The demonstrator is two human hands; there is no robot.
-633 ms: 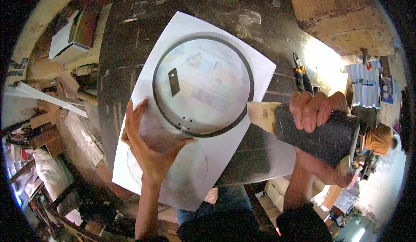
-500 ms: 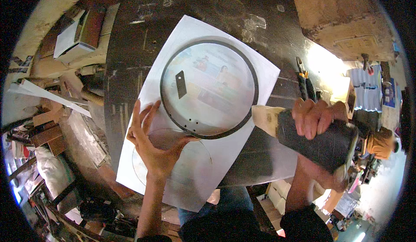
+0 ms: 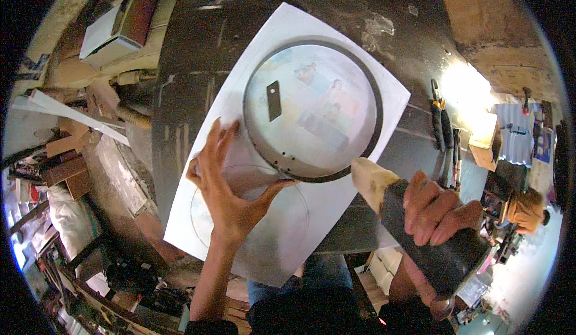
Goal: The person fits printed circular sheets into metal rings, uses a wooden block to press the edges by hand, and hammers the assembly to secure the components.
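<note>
A round, dark-rimmed hoop (image 3: pixel 379 104) lies on a large white sheet (image 3: pixel 387 98). Inside its rim are faint printed pictures, a small dark slanted plate (image 3: pixel 274 101) with one hole, and several dark dots near the lower edge. My left hand (image 3: pixel 231 200) rests on the sheet with its fingers spread, the thumb reaching the hoop's lower edge. Below the hoop, a circle is drawn on the sheet, partly covered by that hand. My right hand (image 3: pixel 438 209) is wrapped round a thick dark block-like tool (image 3: pixel 414 239); its pale, worn end is close to the hoop's lower right rim.
The sheet lies on a dark, scuffed table (image 3: pixel 198 53). Pliers (image 3: pixel 441 116) with dark handles lie at the table's right side. A box (image 3: pixel 117 35) stands at the far left, with cartons (image 3: pixel 63 167) and clutter below it. A person in orange (image 3: pixel 525 209) is at the far right.
The tool in my right hand has swung to a steeper slant, its rear end now lower. The sheet and hoop appear farther right in view. My left hand keeps its place beside the hoop.
</note>
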